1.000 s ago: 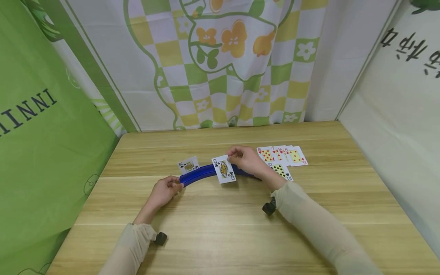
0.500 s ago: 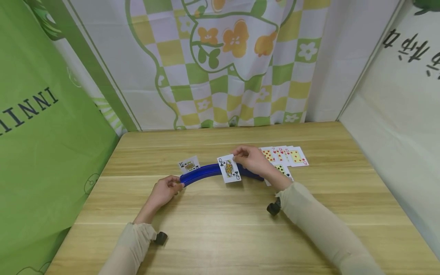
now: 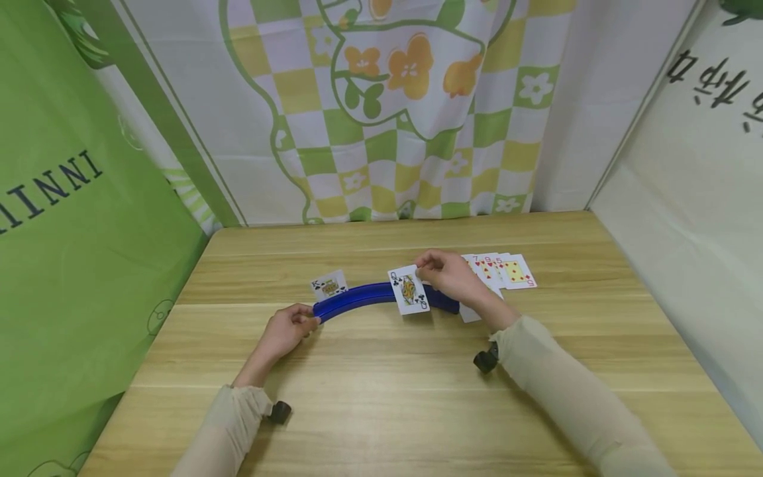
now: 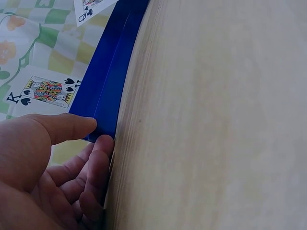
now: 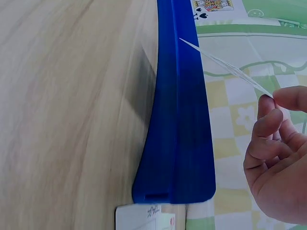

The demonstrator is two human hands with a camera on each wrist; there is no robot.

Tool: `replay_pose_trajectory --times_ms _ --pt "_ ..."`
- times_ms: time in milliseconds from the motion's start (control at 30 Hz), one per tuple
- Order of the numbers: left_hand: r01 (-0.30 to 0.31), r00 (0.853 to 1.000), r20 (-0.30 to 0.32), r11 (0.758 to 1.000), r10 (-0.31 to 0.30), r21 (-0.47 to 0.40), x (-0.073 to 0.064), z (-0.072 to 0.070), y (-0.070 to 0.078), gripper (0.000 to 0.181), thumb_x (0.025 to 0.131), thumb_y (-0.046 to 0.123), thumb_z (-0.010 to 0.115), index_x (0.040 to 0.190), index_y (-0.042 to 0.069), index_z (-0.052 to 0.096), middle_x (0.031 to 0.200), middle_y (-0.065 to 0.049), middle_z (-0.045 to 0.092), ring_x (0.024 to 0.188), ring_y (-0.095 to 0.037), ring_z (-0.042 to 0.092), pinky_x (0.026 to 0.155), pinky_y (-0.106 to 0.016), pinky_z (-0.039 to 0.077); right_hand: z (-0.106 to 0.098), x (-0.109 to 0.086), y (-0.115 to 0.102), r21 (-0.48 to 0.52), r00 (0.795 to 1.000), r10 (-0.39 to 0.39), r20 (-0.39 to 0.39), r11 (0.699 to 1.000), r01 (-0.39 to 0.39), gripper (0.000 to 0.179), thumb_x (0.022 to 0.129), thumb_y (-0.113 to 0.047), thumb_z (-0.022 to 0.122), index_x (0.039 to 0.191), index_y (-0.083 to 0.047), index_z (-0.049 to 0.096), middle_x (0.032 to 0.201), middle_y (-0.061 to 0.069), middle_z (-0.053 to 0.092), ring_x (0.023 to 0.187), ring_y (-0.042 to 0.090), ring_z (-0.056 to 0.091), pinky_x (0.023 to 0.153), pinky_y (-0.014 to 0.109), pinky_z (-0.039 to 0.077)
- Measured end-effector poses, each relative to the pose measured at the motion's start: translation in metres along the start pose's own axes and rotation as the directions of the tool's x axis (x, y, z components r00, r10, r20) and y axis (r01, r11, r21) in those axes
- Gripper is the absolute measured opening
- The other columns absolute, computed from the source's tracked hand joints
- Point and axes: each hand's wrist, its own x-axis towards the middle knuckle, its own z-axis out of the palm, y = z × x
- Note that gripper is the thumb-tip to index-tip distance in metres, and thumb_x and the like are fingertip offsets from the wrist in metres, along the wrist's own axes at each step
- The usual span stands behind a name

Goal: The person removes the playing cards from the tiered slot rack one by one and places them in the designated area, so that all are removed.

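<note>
A curved blue card holder (image 3: 365,296) stands on the wooden table, a groove running along its length. My left hand (image 3: 285,333) grips its left end, the thumb on one side and fingers on the other in the left wrist view. A king of spades (image 3: 329,285) stands in the holder near that end. Between thumb and fingers, my right hand (image 3: 456,281) pinches a queen of clubs (image 3: 408,291) by its upper right corner. The queen is tilted over the holder's right half. Edge-on in the right wrist view, the card (image 5: 230,68) has its lower corner at the groove.
Overlapping face-up cards (image 3: 512,271), among them a five of diamonds, lie at the back right. Another card (image 3: 472,314) lies by the holder's right end, partly hidden by my right arm. A patterned curtain (image 3: 411,152) hangs behind the table.
My right hand has moved the queen of clubs rightward along the holder, covering more of the cards at right. My left hand stays on the holder's end.
</note>
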Motion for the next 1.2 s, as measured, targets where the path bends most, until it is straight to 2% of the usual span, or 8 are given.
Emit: replay_pose_trajectory --times_ms 533,700,800,967,1100,1200 --pt "0.001 1.000 0.000 1.000 -0.001 0.006 -0.001 -0.001 0.002 0.032 0.094 0.025 0.067 0.117 0.002 0.065 0.086 -0.008 0.072 0.066 -0.013 0.060 0.057 -0.026 0.045 -0.020 -0.009 0.007 -0.031 0.998 0.035 -0.046 0.999 -0.037 0.022 0.099 -0.022 0.059 0.117 -0.010 0.064 0.104 0.012 0.067 0.073 0.018 0.059 0.066 0.031 0.051" --pt "0.001 1.000 0.007 1.000 -0.001 0.007 -0.001 0.000 0.002 0.032 0.094 0.025 0.067 0.118 0.004 0.065 0.086 -0.007 0.072 0.067 -0.013 0.060 0.058 -0.027 0.047 -0.026 -0.013 0.008 -0.045 0.997 0.042 -0.059 0.998 -0.045 0.023 0.099 -0.023 0.059 0.117 -0.009 0.064 0.106 0.014 0.068 0.079 0.021 0.063 0.073 0.040 0.055" --pt "0.000 1.000 0.005 1.000 0.000 0.010 0.000 0.000 0.002 0.032 0.094 0.025 0.067 0.118 0.004 0.065 0.086 -0.006 0.072 0.068 -0.013 0.061 0.059 -0.027 0.047 -0.030 -0.015 0.008 -0.039 0.997 0.044 -0.066 0.998 -0.047 0.024 0.099 -0.022 0.059 0.118 -0.008 0.063 0.107 0.015 0.068 0.085 0.027 0.065 0.080 0.047 0.055" --pt "-0.001 1.000 -0.001 1.000 0.001 0.010 0.000 0.000 0.002 0.031 0.094 0.025 0.068 0.116 0.004 0.066 0.085 -0.006 0.072 0.067 -0.014 0.061 0.058 -0.027 0.046 -0.037 -0.017 0.011 -0.051 0.995 0.062 -0.073 0.997 -0.065 0.025 0.099 -0.025 0.059 0.118 -0.010 0.064 0.107 0.015 0.069 0.090 0.037 0.062 0.074 0.040 0.053" --pt "0.002 1.000 0.002 1.000 -0.002 0.007 0.000 0.000 0.001 0.030 0.094 0.025 0.068 0.116 0.004 0.066 0.086 -0.006 0.072 0.068 -0.014 0.060 0.058 -0.026 0.046 -0.041 -0.019 0.013 -0.059 0.994 0.071 -0.082 0.995 -0.076 0.024 0.098 -0.025 0.059 0.118 -0.011 0.064 0.106 0.013 0.069 0.083 0.030 0.061 0.070 0.036 0.052" --pt "0.005 1.000 0.003 1.000 -0.005 0.004 0.000 0.000 0.001 0.030 0.094 0.025 0.068 0.116 0.004 0.066 0.086 -0.006 0.072 0.068 -0.014 0.060 0.059 -0.027 0.046 -0.045 -0.020 0.015 -0.050 0.993 0.069 -0.093 0.996 -0.074 0.024 0.098 -0.023 0.059 0.118 -0.010 0.063 0.104 0.014 0.069 0.082 0.030 0.061 0.069 0.036 0.052"
